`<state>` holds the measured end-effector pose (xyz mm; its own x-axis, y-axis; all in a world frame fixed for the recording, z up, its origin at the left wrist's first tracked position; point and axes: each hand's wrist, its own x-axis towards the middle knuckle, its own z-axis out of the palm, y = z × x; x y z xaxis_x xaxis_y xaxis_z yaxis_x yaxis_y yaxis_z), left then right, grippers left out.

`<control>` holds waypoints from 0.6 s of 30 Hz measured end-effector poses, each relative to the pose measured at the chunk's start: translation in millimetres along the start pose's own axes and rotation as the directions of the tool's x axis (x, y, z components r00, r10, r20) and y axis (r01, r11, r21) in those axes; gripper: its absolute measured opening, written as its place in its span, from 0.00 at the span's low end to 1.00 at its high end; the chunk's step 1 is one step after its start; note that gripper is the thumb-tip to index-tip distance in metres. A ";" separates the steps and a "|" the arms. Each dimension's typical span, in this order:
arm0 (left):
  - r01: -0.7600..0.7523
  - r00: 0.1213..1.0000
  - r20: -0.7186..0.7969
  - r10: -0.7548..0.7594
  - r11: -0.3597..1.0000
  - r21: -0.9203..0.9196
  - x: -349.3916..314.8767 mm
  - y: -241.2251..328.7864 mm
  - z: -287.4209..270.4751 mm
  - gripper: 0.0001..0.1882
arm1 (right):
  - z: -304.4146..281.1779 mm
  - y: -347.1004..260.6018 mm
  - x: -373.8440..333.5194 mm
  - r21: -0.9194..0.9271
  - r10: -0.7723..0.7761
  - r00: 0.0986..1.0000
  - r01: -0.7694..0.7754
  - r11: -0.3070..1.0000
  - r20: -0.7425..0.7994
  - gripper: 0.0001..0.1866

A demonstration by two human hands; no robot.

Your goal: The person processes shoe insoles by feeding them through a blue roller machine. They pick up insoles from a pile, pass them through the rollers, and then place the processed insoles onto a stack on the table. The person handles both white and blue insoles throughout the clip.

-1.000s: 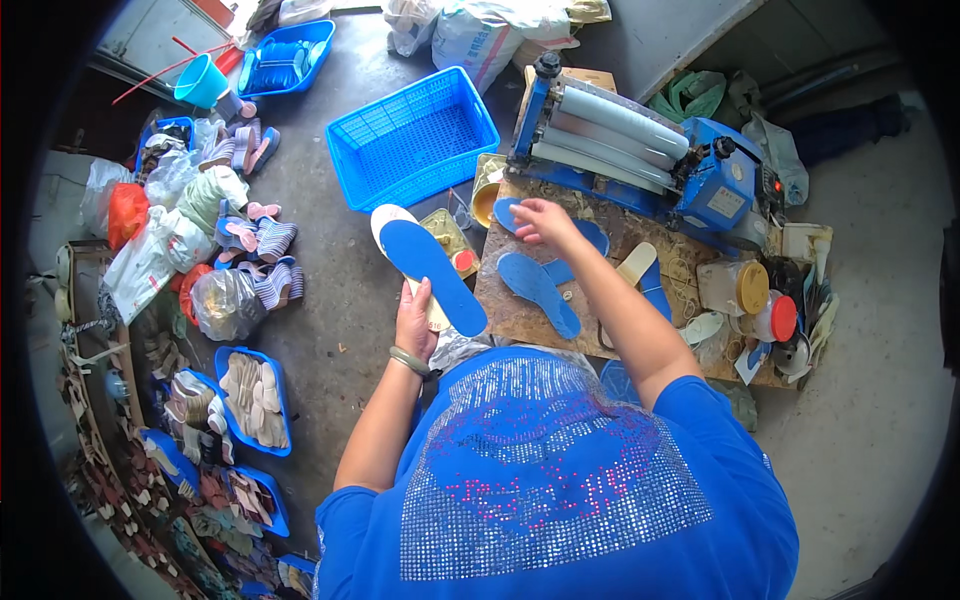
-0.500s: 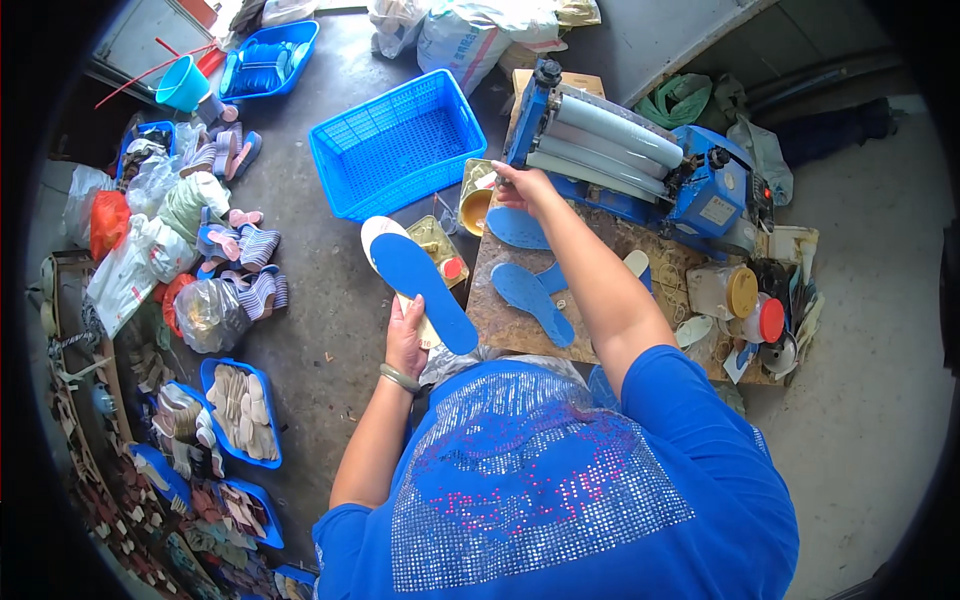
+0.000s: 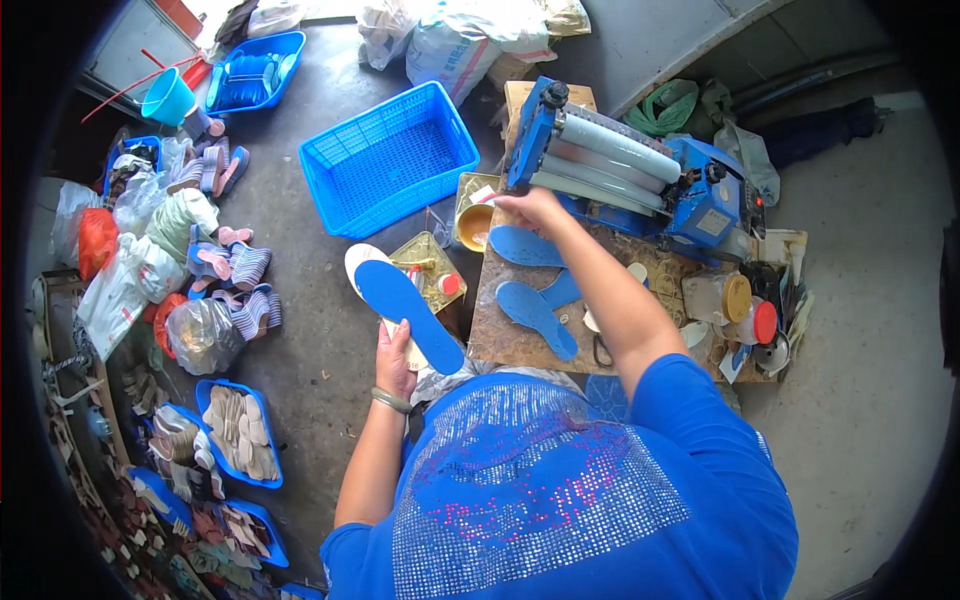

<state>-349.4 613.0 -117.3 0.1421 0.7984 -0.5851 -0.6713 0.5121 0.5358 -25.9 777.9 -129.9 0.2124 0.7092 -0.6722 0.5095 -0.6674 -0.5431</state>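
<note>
In the head view, the left hand (image 3: 397, 365) gripped a blue sole (image 3: 408, 315) over a cream sole (image 3: 355, 262), at nine o'clock from centre. The right hand (image 3: 532, 207), at one o'clock, neared the bowl (image 3: 474, 228); I could not tell whether it held anything. A loose sole (image 3: 522, 248) lay at its six o'clock.

The blue, flat, sole-shaped sheet (image 3: 410, 313) looks smooth and matt, the cream sole-shaped piece (image 3: 356, 260) beneath it smooth too. The brown wooden tabletop (image 3: 489, 335) looks rough and stained. Near its far edge, the long pale-grey cylindrical rollers (image 3: 617, 142) shine. Past its left edge, the blue rectangular basket (image 3: 415, 203) is perforated plastic. The blue cloth shirt (image 3: 730, 480) glitters with silvery studs (image 3: 550, 530).
</note>
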 end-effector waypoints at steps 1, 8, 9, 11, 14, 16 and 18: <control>0.000 1.000 -0.004 0.000 1.000 -0.011 2.0 2.3 -0.9 0.19 | -9.1 0.2 -1.5 -0.250 -0.055 0.998 0.048 0.967 -0.018 0.30; -0.012 1.000 0.018 0.013 0.999 -0.050 20.2 0.2 -34.9 0.21 | -126.9 -113.2 -79.7 -0.858 -0.784 0.593 0.291 0.423 -0.186 0.12; -0.011 1.000 0.002 0.012 0.999 -0.046 19.4 -0.8 -37.1 0.20 | -136.1 -125.8 -68.8 -0.941 -0.809 0.573 0.185 0.285 -0.132 0.13; -0.016 0.999 -0.033 0.014 0.999 -0.052 16.4 -4.5 -38.1 0.18 | -140.6 -158.0 -46.8 -0.993 -0.598 0.801 0.056 0.107 -0.020 0.17; -0.041 0.997 -0.064 0.036 0.997 -0.071 9.5 -2.6 -44.8 0.19 | -121.1 -213.9 -32.7 -0.993 -0.112 0.994 0.001 -0.122 0.015 0.21; -0.061 0.995 -0.086 0.053 0.994 -0.087 6.1 -0.8 -53.4 0.19 | -119.7 -221.4 -8.3 -0.991 0.107 0.992 -0.048 -0.121 -0.061 0.21; -0.082 0.988 -0.136 0.068 0.992 -0.100 0.5 1.6 -58.5 0.19 | -120.5 -220.3 15.4 -0.986 0.349 0.925 -0.108 -0.127 -0.146 0.22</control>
<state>-393.0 595.7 -152.4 -0.0040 0.7809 -0.6246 -0.7500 0.4108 0.5184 -34.4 963.3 40.0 0.4964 0.4563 -0.7385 0.7344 0.2328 0.6375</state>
